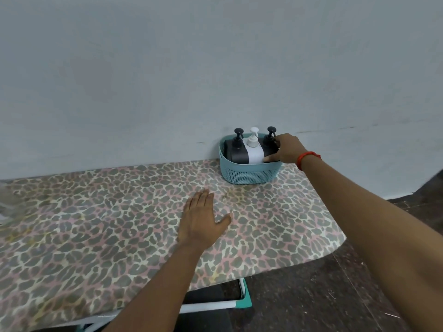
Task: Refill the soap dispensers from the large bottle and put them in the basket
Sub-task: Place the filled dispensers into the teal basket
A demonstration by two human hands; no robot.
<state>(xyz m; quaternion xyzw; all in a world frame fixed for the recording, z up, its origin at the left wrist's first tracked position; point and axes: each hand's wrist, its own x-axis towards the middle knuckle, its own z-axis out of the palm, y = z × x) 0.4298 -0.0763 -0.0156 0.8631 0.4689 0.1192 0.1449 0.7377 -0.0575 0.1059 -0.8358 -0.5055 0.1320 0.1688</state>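
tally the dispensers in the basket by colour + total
Black: 2, the black dispenser on the left and the black dispenser on the right, which the right hand holds.
White: 1, the white dispenser.
Total: 3, all in the basket.

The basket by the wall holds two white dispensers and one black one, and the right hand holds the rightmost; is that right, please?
Not quite: the colours are swapped. The head view shows the basket holding one white dispenser between the left black dispenser and the right black dispenser; the right hand does hold the rightmost.
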